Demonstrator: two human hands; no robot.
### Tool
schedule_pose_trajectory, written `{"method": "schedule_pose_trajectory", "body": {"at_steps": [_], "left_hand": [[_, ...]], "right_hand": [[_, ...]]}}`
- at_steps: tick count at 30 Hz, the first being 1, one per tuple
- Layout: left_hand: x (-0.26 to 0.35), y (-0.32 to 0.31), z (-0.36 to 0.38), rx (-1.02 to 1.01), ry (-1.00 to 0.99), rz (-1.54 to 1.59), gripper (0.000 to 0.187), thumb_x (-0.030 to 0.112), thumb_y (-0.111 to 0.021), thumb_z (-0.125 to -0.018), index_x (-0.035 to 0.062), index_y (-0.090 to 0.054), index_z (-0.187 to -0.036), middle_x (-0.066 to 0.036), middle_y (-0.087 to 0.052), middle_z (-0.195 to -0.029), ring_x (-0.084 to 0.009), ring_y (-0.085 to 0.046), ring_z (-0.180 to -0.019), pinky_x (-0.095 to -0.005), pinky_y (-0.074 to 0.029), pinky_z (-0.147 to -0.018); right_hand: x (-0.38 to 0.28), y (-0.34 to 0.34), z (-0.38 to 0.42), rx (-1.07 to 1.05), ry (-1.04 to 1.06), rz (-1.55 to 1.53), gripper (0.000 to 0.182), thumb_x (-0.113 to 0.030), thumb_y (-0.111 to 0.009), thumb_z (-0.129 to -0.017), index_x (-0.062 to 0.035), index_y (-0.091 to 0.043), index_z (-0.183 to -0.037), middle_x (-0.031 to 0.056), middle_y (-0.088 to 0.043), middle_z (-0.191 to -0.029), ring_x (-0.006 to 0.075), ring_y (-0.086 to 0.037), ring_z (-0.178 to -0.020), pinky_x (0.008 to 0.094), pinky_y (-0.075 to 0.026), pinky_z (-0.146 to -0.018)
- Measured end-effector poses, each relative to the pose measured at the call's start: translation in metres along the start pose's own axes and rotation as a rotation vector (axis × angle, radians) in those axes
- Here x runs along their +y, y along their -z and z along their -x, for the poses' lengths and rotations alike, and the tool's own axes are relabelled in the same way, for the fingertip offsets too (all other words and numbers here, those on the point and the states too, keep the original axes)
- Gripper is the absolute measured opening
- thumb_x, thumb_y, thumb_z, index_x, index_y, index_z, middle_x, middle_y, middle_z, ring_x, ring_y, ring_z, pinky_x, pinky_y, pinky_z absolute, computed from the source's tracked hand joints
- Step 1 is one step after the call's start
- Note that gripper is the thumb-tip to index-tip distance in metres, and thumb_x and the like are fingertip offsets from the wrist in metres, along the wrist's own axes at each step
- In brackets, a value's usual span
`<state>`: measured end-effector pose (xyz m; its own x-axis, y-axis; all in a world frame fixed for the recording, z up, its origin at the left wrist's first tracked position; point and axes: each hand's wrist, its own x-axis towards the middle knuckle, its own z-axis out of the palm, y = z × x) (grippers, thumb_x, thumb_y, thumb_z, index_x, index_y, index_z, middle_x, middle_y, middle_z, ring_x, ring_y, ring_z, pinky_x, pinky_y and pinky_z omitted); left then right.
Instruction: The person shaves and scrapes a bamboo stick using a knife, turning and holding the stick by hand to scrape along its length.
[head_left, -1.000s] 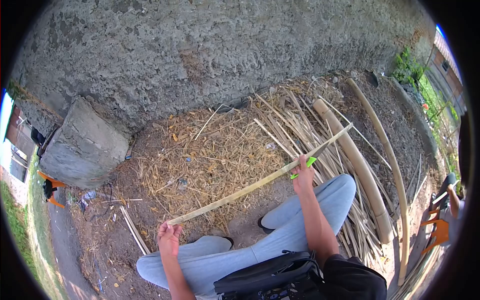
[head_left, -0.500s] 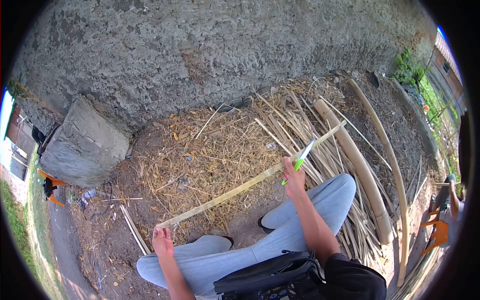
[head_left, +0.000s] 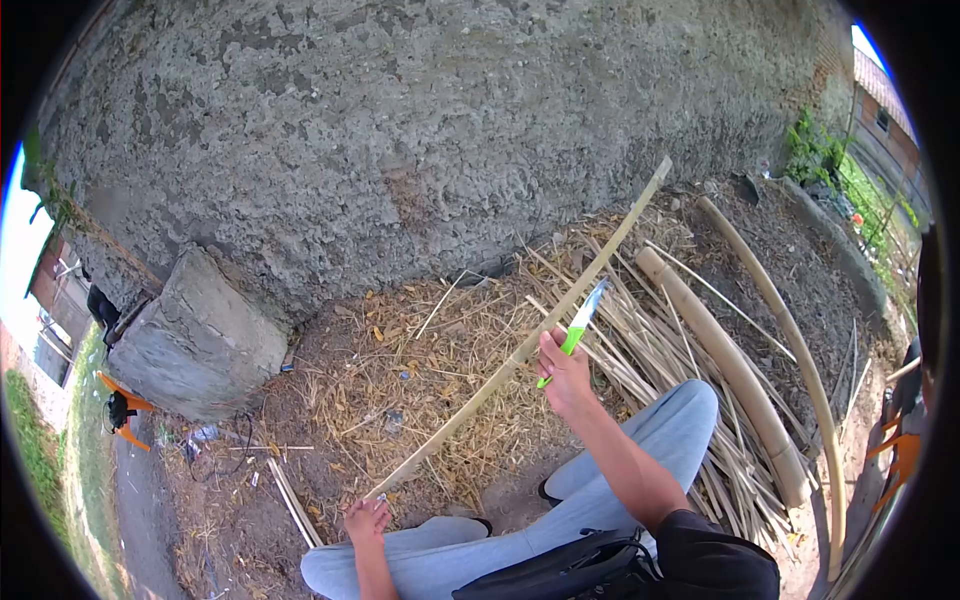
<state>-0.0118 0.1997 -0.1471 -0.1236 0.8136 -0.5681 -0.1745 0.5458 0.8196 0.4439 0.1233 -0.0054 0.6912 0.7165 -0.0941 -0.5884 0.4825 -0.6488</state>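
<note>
While left hand [head_left: 366, 520] fingers grasp bamboo strip [head_left: 520, 350] end, right hand [head_left: 562, 370] clenches green-handled knife [head_left: 575, 330].

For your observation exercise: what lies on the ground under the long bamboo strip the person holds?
Under the bamboo strip lie dry straw and thin bamboo slivers. The bare ground beneath that litter is mostly covered.

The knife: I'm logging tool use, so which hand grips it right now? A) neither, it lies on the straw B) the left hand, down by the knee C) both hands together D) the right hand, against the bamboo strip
D: the right hand grips the green-handled knife beside the bamboo strip, while the left hand holds only the strip's lower end.
</note>
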Motion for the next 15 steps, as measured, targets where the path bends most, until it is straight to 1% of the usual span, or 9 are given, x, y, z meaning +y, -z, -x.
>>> {"method": "schedule_pose_trajectory", "body": {"at_steps": [2, 3, 5, 6, 8, 11, 13, 14, 15], "left_hand": [[0.006, -0.023, 0.021, 0.076, -0.048, -0.285, 0.029, 0.009, -0.062, -0.091, 0.0001, -0.055, -0.118, -0.014, -0.062, -0.106, -0.025, -0.066, -0.083, -0.0366, -0.058, -0.068], [-0.01, -0.018, 0.006, 0.083, -0.069, -0.263, 0.029, 0.009, -0.062, -0.091, 0.0001, -0.055, -0.118, -0.014, -0.062, -0.106, -0.025, -0.066, -0.083, -0.0366, -0.058, -0.068], [-0.057, 0.003, -0.046, 0.219, -0.596, -0.63, 0.04, 0.005, -0.066, -0.086, -0.0016, -0.054, -0.124, -0.014, -0.061, -0.108, -0.0249, -0.063, -0.089, -0.0329, -0.055, -0.074], [-0.044, -0.003, -0.034, 0.242, -0.614, -0.608, 0.04, 0.005, -0.066, -0.086, -0.0016, -0.054, -0.124, -0.014, -0.061, -0.108, -0.0249, -0.063, -0.089, -0.0329, -0.055, -0.074], [0.007, -0.022, 0.029, 0.155, -0.904, -0.767, 0.05, 0.002, -0.068, -0.082, -0.0032, -0.051, -0.129, -0.016, -0.06, -0.114, -0.0263, -0.06, -0.099, -0.0334, -0.052, -0.08], [0.095, -0.049, 0.104, 0.134, -0.941, -0.446, 0.046, 0.003, -0.066, -0.084, -0.0042, -0.052, -0.127, -0.018, -0.059, -0.12, -0.0273, -0.059, -0.104, -0.0384, -0.049, -0.087], [0.159, -0.06, 0.16, 0.208, -1.123, -0.483, 0.041, 0.005, -0.065, -0.088, -0.0061, -0.052, -0.125, -0.021, -0.057, -0.125, -0.0328, -0.056, -0.115, -0.0419, -0.047, -0.095], [0.185, -0.062, 0.183, 0.306, -1.334, -0.57, 0.038, 0.006, -0.065, -0.089, -0.0055, -0.053, -0.124, -0.021, -0.056, -0.128, -0.0351, -0.053, -0.121, -0.0444, -0.045, -0.098], [0.206, -0.063, 0.202, 0.407, -1.543, -0.662, 0.036, 0.007, -0.065, -0.09, -0.0048, -0.054, -0.123, -0.021, -0.055, -0.13, -0.0374, -0.05, -0.126, -0.047, -0.043, -0.102]], "right_hand": [[-0.009, -0.037, -0.004, -0.021, -0.021, -0.057, 0.003, -0.013, -0.058, -0.099, -0.0118, -0.055, -0.098, 0.0096, -0.068, -0.1, 0.0032, -0.037, -0.05, 0.0216, -0.036, -0.047], [-0.013, -0.053, -0.008, -0.052, -0.019, -0.064, 0.003, -0.013, -0.058, -0.099, -0.0118, -0.055, -0.098, 0.0096, -0.068, -0.1, 0.0032, -0.037, -0.05, 0.0216, -0.036, -0.047], [-0.023, -0.085, -0.017, -0.138, 0.006, 0.067, 0.005, -0.015, -0.056, -0.1, -0.0105, -0.056, -0.101, 0.0087, -0.068, -0.099, 0.0028, -0.037, -0.05, 0.0209, -0.034, -0.045], [-0.033, -0.105, -0.017, -0.223, 0.025, 0.128, 0.01, -0.018, -0.055, -0.101, -0.009, -0.057, -0.105, 0.0069, -0.068, -0.095, 0.0019, -0.038, -0.05, 0.0207, -0.033, -0.044], [-0.05, -0.139, -0.019, -0.355, 0.054, 0.196, 0.013, -0.019, -0.055, -0.101, -0.0086, -0.058, -0.108, 0.0056, -0.068, -0.093, 0.0011, -0.038, -0.049, 0.0203, -0.033, -0.044], [-0.07, -0.195, -0.003, -0.492, 0.112, 0.344, 0.017, -0.022, -0.055, -0.101, -0.0069, -0.062, -0.104, 0.0027, -0.066, -0.082, 0.0017, -0.04, -0.049, 0.0211, -0.033, -0.045], [-0.08, -0.221, 0.007, -0.66, 0.3, 0.771, 0.021, -0.023, -0.056, -0.101, -0.0064, -0.066, -0.095, 0.0007, -0.064, -0.074, 0.0053, -0.043, -0.052, 0.0251, -0.036, -0.05], [-0.085, -0.235, 0.015, -0.742, 0.476, 0.944, 0.024, -0.023, -0.056, -0.101, -0.0057, -0.068, -0.088, -0.0011, -0.06, -0.068, 0.0089, -0.046, -0.055, 0.0291, -0.039, -0.056], [-0.09, -0.247, 0.022, -0.759, 0.472, 0.941, 0.024, -0.023, -0.056, -0.101, -0.0057, -0.068, -0.088, -0.0011, -0.06, -0.068, 0.0089, -0.046, -0.055, 0.0291, -0.039, -0.056]]}}
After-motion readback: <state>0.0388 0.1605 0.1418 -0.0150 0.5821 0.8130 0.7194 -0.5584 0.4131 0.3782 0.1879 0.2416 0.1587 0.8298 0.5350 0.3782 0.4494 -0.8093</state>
